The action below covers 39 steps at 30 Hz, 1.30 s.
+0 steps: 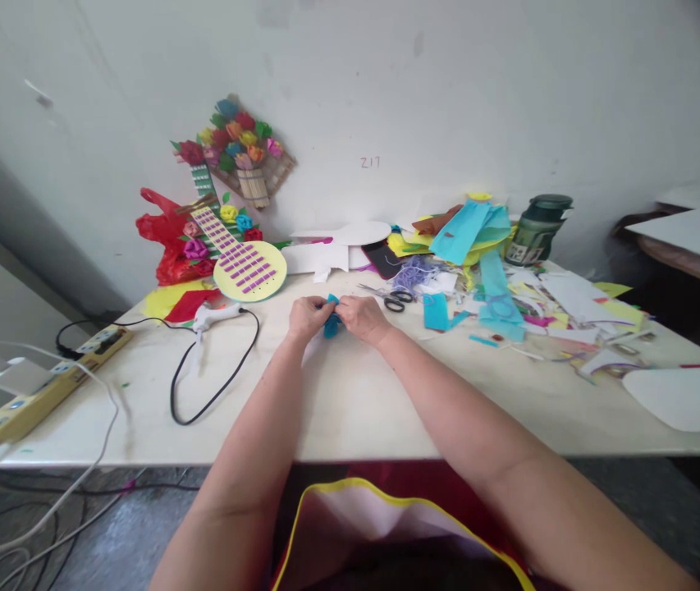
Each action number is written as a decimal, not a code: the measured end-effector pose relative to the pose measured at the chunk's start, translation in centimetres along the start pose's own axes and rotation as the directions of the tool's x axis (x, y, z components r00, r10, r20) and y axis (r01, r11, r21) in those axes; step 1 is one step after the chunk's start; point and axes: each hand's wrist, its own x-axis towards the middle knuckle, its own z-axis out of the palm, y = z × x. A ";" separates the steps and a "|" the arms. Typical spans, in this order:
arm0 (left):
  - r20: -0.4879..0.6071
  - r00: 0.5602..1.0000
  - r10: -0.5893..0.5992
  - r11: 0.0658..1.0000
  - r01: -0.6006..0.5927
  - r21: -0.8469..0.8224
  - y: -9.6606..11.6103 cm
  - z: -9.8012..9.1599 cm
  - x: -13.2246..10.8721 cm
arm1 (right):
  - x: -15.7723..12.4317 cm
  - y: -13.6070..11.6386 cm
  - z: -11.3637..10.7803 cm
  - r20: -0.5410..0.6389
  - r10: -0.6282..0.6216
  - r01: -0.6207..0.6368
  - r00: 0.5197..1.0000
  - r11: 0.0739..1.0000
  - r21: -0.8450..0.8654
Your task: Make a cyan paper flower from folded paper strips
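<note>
Right now my left hand [308, 317] and right hand [363, 317] meet over the middle of the table [350, 410], both closed on a small blue paper piece [331, 323] pinched between their fingertips. From the paper, the scissors [396, 300] lie near at two o'clock, the white glue gun [217, 314] rests at nine o'clock, and the yellow paper guitar [249, 270] sits at ten o'clock. A green jar [537, 230] stands far off at two o'clock.
</note>
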 end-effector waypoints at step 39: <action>0.346 0.919 -0.188 0.741 0.363 -0.564 -0.2 -0.2 -0.3 | -0.1 1.4 1.6 -0.098 0.375 -0.330 0.922 0.892 0.309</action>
